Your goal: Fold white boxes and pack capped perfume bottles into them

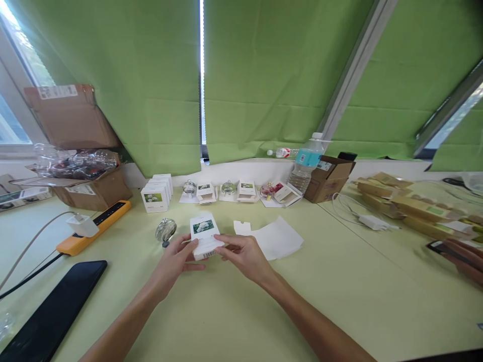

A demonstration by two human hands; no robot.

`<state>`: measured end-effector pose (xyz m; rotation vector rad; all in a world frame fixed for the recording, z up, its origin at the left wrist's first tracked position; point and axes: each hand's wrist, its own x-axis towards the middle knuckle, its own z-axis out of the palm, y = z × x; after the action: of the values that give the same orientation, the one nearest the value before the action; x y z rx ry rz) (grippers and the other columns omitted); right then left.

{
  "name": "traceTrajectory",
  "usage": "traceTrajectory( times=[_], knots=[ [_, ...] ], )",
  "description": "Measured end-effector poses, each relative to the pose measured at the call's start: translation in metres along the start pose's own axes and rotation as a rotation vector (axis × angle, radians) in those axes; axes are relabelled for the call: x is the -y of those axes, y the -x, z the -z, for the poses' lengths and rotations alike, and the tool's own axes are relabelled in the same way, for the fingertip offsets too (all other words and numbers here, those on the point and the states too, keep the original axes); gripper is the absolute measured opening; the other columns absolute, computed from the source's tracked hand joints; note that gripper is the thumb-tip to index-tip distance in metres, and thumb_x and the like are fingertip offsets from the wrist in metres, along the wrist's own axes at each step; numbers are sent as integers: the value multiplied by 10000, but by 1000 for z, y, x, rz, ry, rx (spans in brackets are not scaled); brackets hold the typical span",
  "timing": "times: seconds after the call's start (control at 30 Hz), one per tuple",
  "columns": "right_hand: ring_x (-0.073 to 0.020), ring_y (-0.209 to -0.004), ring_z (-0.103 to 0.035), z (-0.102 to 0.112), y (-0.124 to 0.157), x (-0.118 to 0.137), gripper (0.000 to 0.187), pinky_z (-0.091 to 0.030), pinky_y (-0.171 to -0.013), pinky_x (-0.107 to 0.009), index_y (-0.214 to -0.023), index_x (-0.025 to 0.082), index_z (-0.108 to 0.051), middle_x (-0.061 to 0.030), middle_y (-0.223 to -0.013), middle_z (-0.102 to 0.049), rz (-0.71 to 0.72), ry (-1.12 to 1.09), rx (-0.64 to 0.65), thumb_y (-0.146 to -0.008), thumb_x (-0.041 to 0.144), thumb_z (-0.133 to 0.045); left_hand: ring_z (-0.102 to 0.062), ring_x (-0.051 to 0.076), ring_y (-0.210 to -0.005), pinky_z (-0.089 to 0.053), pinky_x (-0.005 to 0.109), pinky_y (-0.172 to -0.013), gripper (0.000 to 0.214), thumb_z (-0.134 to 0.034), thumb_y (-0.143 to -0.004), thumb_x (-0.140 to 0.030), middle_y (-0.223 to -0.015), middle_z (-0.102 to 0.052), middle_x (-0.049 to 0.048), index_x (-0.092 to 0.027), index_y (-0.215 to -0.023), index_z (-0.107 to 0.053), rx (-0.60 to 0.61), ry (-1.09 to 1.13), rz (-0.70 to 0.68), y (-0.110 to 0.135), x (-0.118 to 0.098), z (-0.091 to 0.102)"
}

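Both hands hold a small white box (205,237) with a flower picture on top, just above the pale green table (234,306). My left hand (177,259) grips its near left corner with thumb and fingers. My right hand (244,255) pinches its right side. A small round glass bottle (165,230) lies on the table just left of the box, apart from my left hand. To the right of the box lies a white paper sheet with a flat card insert (273,237).
A stack of like white boxes (156,193) and a row of glass bottles with opened boxes (226,191) stand at the back. A water bottle (306,165), cardboard boxes (327,178), an orange power strip (94,226), a black tablet (53,309) and another person's hand (462,259) at right.
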<state>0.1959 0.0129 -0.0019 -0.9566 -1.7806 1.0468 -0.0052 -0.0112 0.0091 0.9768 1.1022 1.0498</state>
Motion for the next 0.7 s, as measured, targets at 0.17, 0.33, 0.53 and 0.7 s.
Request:
traceTrajectory(
  times=[0.17,0.33,0.53,0.7],
  knots=[
    [-176,-732,-658,1,-1,2,392,-622,-631,-347,-1104,246,-681,-30,-1144,-649,-21,-33,4,-746,406,-680,-594,269,-1082,-532,386,-887,446,-625,-793,-410,-1278,-567,116,-154,-1157,-580,-34,-74,-75,-1,-3,-3],
    [-187,-788,-665,3,-1,8,389,-628,-678,-359,-1089,235,-689,-37,-1175,-621,-63,-112,7,-737,403,-691,-520,281,-1184,-557,377,-832,647,-642,-786,-398,-1411,-440,83,-277,-1367,-386,-78,-67,-117,-1,-5,-3],
    [-237,-856,-677,4,-1,6,456,-623,-713,-399,-1113,223,-676,-72,-1282,-555,-156,-192,12,-700,410,-725,-570,254,-1125,-519,379,-914,527,-574,-815,-469,-1378,-484,69,-229,-1280,-511,31,-125,-143,2,-7,-4],
    [-257,-906,-672,6,-2,7,437,-608,-752,-405,-1121,217,-670,-79,-1258,-581,-161,-225,45,-735,422,-693,-619,239,-1045,-455,409,-984,622,-668,-750,-435,-1204,-630,52,-239,-1308,-475,39,-260,-123,4,-9,-2]
  ],
)
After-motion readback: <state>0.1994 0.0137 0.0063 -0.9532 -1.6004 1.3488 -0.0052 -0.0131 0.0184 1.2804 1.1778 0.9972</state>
